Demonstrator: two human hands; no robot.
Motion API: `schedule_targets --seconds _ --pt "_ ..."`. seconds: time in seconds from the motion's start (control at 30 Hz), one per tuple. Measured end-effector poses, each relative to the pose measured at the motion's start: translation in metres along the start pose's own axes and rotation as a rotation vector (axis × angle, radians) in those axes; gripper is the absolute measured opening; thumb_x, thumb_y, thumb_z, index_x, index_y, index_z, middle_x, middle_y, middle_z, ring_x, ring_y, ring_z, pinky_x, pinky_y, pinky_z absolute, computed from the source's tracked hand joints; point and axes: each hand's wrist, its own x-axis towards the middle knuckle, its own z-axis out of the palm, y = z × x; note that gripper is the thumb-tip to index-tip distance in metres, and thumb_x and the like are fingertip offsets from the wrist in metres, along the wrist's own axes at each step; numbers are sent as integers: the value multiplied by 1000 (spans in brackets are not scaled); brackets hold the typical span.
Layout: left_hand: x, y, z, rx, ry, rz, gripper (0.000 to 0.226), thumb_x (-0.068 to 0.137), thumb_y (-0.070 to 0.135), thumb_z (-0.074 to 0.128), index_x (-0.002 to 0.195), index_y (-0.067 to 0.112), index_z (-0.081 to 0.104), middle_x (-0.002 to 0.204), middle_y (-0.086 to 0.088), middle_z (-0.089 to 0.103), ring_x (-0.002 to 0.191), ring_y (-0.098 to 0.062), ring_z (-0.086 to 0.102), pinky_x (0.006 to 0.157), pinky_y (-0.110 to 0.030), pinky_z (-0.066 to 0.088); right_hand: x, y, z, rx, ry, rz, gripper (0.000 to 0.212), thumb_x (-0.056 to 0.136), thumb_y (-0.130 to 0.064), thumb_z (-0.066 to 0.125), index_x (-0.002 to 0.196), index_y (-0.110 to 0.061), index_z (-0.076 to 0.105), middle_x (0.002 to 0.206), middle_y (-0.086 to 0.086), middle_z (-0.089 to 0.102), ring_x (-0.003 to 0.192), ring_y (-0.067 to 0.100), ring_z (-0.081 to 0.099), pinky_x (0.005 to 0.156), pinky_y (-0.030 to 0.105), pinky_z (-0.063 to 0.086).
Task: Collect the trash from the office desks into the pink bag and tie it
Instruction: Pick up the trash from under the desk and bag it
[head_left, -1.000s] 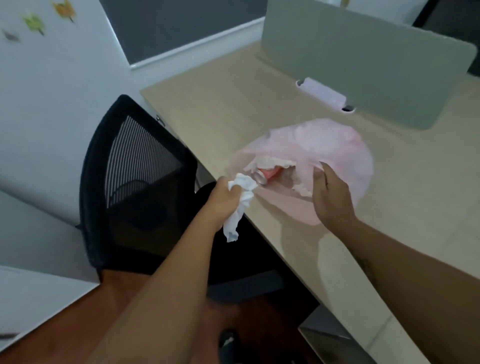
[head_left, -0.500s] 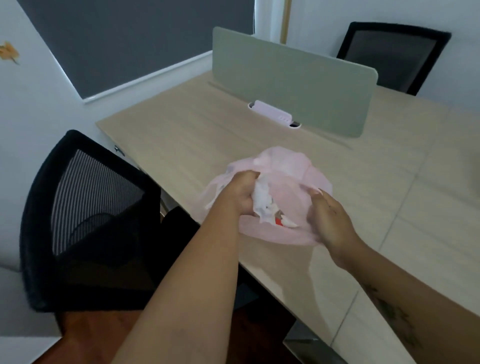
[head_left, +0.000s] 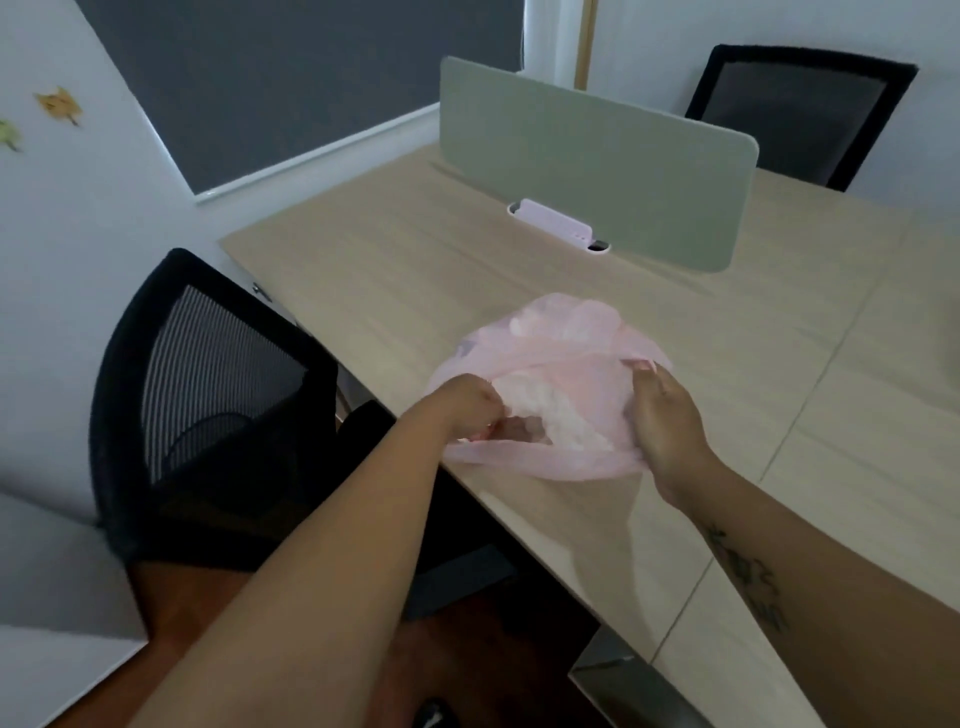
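Bag (head_left: 566, 332) lies on the desk (head_left: 415, 270), at its near edge, and I place the rest from it. Left of the bag stands a black mesh chair (head_left: 208, 374). Beyond the bag stands the grey divider (head_left: 597, 161). At the bag's left rim my left hand (head_left: 467, 410) is curled and pinches the plastic. At its right rim my right hand (head_left: 660, 415) grips the film, fingertips hooked over the edge. Between them the mouth gapes, with white tissue (head_left: 545, 410) inside.

A second ago that tissue was in my left fist, outside the bag; half a second ago I was pushing it in. Now it is let go, and the same hand has taken the rim. I judge that collecting at this desk is about done, and that gathering the mouth to tie it comes next.
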Motion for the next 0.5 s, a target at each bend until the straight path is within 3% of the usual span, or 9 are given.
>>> schedule_targets --seconds 0.07,0.13,0.2,0.3,0.37,0.4,0.43,0.5 --pt "-22 -29 -21 72 185 -12 24 91 21 59 72 8 64 78 -12 64 83 -26 62 68 -27 46 -1 -2 11 -33 -22 -39 36 102 -34 30 120 -27 61 114 1 58 104 21 52 92 31 39" --pt "-52 -69 -47 177 439 -108 21 91 26 57 89 9 69 97 -13 69 95 -31 62 78 -34 51 -3 -7 24 -71 -23 -74 38 103 -31 30 125 -21 60 122 2 57 109 19 49 96 27 34" --pt "-86 -115 -76 399 680 -209 25 92 33 56 104 13 66 108 -14 65 103 -35 53 80 -41 46 -8 -11 39 -93 -15 -94 39 103 -28 29 126 -19 60 128 4 58 116 22 50 94 25 32" --pt "-125 -180 -114 641 836 -423 55 85 44 61 128 13 51 131 -18 49 119 -42 39 93 -52 37 -16 -14 62 -111 -9 -147 40 103 -29 29 125 -17 60 125 5 60 118 25 51 93 23 31" --pt "-140 -212 -128 427 756 -583 84 80 52 65 146 16 27 146 -18 32 128 -46 31 101 -57 32 -22 -14 76 -148 -7 -175 41 104 -34 29 123 -16 61 118 6 62 115 26 52 90 23 31" --pt "-143 -224 -130 192 718 -616 93 81 52 66 150 16 15 150 -20 28 130 -46 31 104 -56 32 -25 -13 82 -181 -10 -193 42 103 -35 29 123 -16 61 119 7 63 115 27 53 90 24 31" --pt "-143 -232 -130 -73 695 -604 96 83 47 67 152 13 9 150 -22 29 131 -45 35 104 -52 35 -27 -12 88 -227 -11 -215 44 103 -36 29 124 -15 60 122 9 63 116 28 53 90 26 33" --pt "-140 -242 -127 -439 729 -514 80 88 33 63 149 6 17 143 -23 41 121 -39 47 94 -42 44 -30 -11 97 -333 12 -261 46 103 -36 28 127 -11 58 128 14 61 118 33 53 97 33 37"
